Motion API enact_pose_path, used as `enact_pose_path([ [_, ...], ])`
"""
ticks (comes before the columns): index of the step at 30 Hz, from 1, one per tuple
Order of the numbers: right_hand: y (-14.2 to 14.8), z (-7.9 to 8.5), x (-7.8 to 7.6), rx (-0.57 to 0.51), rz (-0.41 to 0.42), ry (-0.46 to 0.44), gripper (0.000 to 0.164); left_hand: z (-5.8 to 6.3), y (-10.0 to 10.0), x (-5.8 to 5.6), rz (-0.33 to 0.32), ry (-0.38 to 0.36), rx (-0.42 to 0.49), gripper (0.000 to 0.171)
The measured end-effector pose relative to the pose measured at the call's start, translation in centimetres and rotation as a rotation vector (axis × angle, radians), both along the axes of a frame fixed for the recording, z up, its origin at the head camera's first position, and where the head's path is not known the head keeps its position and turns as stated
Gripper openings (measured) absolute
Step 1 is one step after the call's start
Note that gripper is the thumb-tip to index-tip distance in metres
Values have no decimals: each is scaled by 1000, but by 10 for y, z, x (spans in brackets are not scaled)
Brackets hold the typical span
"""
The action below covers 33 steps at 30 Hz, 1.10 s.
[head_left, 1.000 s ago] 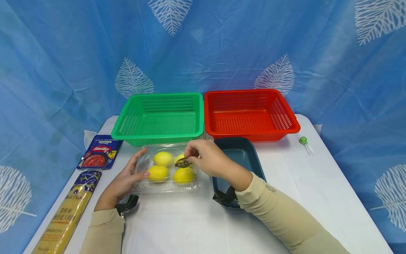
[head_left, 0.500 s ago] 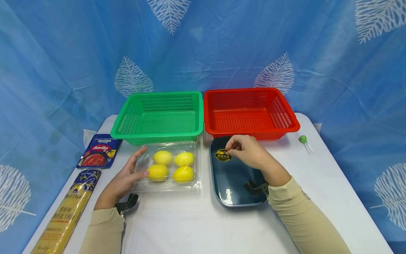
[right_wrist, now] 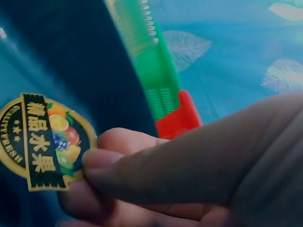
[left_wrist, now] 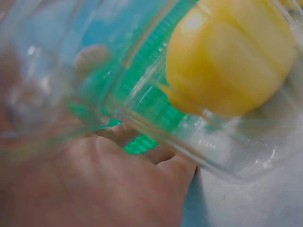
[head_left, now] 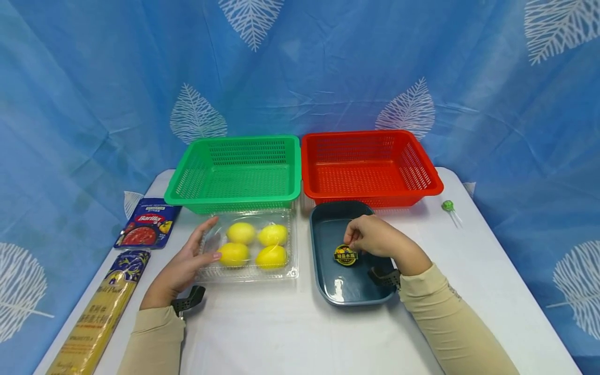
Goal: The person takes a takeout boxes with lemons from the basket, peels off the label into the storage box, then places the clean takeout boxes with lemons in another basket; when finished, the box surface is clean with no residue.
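My right hand (head_left: 370, 237) pinches a round black-and-gold sticker (head_left: 346, 255) between thumb and fingertips. In the right wrist view the sticker (right_wrist: 42, 142) faces the camera, printed with fruit and lettering. It is over the dark blue tray (head_left: 356, 291), low toward its floor in the head view. My left hand (head_left: 180, 268) holds the left end of a clear plastic box (head_left: 290, 268), its thumb at the front left and fingers along the side. Several yellow lemons (head_left: 272, 257) lie inside the box; one lemon (left_wrist: 227, 61) shows large through the plastic in the left wrist view.
A green basket (head_left: 234, 202) and a red basket (head_left: 375, 199) stand side by side at the back. At the left lie a blue Barilla pouch (head_left: 147, 224) and a bag of spaghetti (head_left: 98, 317). A green lollipop (head_left: 448, 206) lies at the right.
My right hand has carried the sticker from over the lemon box to the right over the blue tray, then nearer the tray's middle. The left hand and box have stayed in place.
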State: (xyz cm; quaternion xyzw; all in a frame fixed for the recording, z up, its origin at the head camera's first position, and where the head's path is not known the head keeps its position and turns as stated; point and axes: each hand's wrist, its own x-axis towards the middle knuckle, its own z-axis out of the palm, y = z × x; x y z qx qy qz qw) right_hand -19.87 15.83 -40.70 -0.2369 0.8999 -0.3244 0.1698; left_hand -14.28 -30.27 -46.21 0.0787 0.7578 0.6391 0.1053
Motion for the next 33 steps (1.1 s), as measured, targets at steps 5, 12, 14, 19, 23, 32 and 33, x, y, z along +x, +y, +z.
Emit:
enact_pose_path([
  [5,-3,-6,1,89,5,103,18,-1,0,-1,-1,-6,-8,88],
  [12,-3,-1,3,139,-29,123,15,2,1,-1,2,-13,-14,89],
  [14,-1,2,3,134,-35,117,12,3,1,0,3,-9,-10,90],
  [19,8,8,0,66,-84,44,7,5,2,1,5,-3,-10,90],
  [23,22,12,-3,-29,-158,5,13,6,2,1,4,-1,-10,90],
  [32,51,17,-12,-364,-418,-27,31,3,1,1,-1,4,-9,89],
  [33,52,16,-13,-425,-458,-44,34,3,1,1,-2,3,-7,89],
])
